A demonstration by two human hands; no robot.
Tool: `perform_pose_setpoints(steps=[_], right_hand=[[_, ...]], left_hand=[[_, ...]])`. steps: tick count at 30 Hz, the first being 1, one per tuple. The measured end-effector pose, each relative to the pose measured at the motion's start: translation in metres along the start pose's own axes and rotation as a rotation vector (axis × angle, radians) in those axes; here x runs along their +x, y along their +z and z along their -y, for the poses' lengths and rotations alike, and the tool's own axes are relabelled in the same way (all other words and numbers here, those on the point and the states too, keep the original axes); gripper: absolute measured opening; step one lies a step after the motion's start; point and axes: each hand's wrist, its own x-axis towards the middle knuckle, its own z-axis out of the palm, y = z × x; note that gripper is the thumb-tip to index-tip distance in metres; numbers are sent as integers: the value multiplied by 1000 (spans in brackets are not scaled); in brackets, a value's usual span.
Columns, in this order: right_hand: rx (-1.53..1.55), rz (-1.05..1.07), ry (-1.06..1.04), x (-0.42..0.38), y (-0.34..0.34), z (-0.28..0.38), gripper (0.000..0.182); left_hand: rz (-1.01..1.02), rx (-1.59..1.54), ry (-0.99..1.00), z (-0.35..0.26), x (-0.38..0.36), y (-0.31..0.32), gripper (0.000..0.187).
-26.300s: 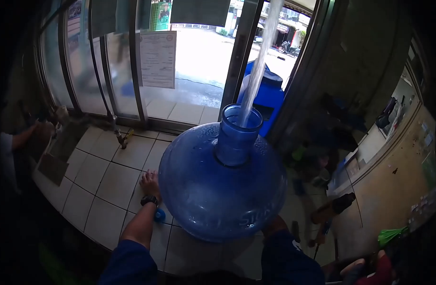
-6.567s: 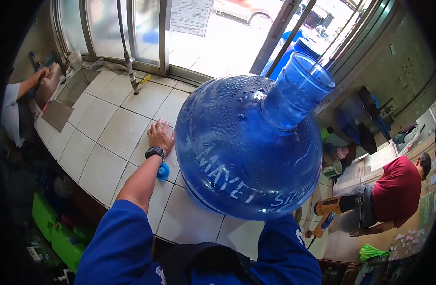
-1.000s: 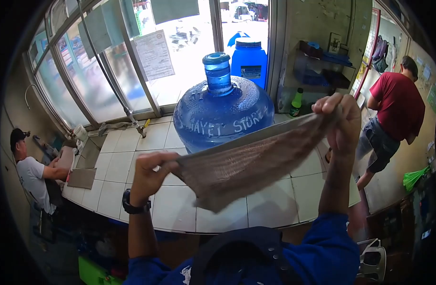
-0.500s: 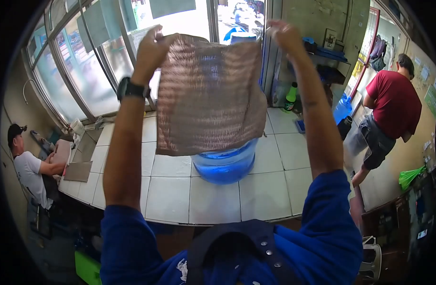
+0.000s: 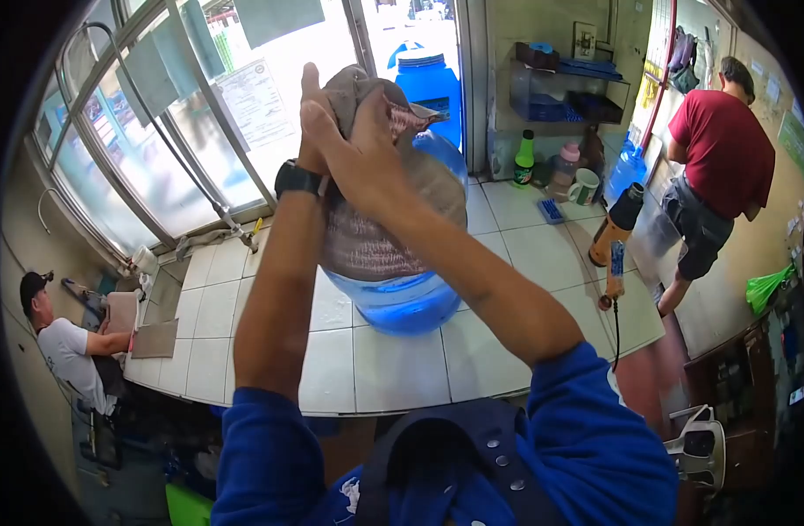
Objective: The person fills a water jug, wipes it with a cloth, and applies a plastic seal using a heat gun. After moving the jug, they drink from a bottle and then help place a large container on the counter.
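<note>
A grey-brown cloth (image 5: 393, 215) is folded over and bunched at the top, with its lower part hanging in front of a blue water jug (image 5: 406, 309). The jug stands upright on the white-tiled counter; the cloth hides much of its upper part. My left hand (image 5: 314, 145), with a dark watch at the wrist, grips the bunched cloth from the left. Crossing in front of it, my right hand (image 5: 367, 167) closes on the cloth's folded top edge. Some fingers of both hands are hidden by the overlap and the folds.
On the tiled counter (image 5: 498, 324) to the right are a heat gun (image 5: 619, 223), a green bottle (image 5: 524, 159), a mug (image 5: 584, 187) and a small blue tray (image 5: 550, 211). A blue drum (image 5: 432, 96) stands behind. One person works at left, another at right.
The cloth, held spread wide between my raised hands before, is now folded and bunched. My right hand has swung left and down to meet my left hand.
</note>
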Motion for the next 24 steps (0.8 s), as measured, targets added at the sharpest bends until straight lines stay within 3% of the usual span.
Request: perform_pose_setpoints(steps=[1, 2, 5, 6, 9, 14, 17, 18, 21, 22, 24], right_hand=[[9, 50, 33, 3, -1, 0, 94], [15, 96, 66, 6, -2, 0, 95], [30, 244, 154, 17, -4, -2, 100], [32, 295, 180, 19, -5, -2, 102], [40, 438, 268, 24, -7, -1, 109], [19, 245, 43, -8, -12, 6, 106], [187, 386, 237, 6, -13, -2, 105], [247, 434, 295, 14, -10, -4, 105], [404, 563, 451, 36, -8, -9, 104], [397, 570, 448, 24, -9, -9, 104], [-165, 263, -154, -28, -13, -6, 105]], left_hand=[[-169, 72, 110, 7, -6, 11, 93], [-167, 74, 105, 12, -10, 22, 93], [-443, 641, 319, 15, -18, 54, 100], [-442, 637, 322, 11, -18, 52, 100], [-233, 176, -19, -14, -11, 36, 93], [-394, 235, -60, -13, 3, 31, 86], [-490, 542, 360, 13, -8, 39, 83], [-493, 545, 357, 8, -13, 42, 83], [-382, 419, 79, -16, -14, 48, 83], [-385, 412, 85, -16, -13, 44, 83], [-356, 321, -33, -21, -3, 31, 85]])
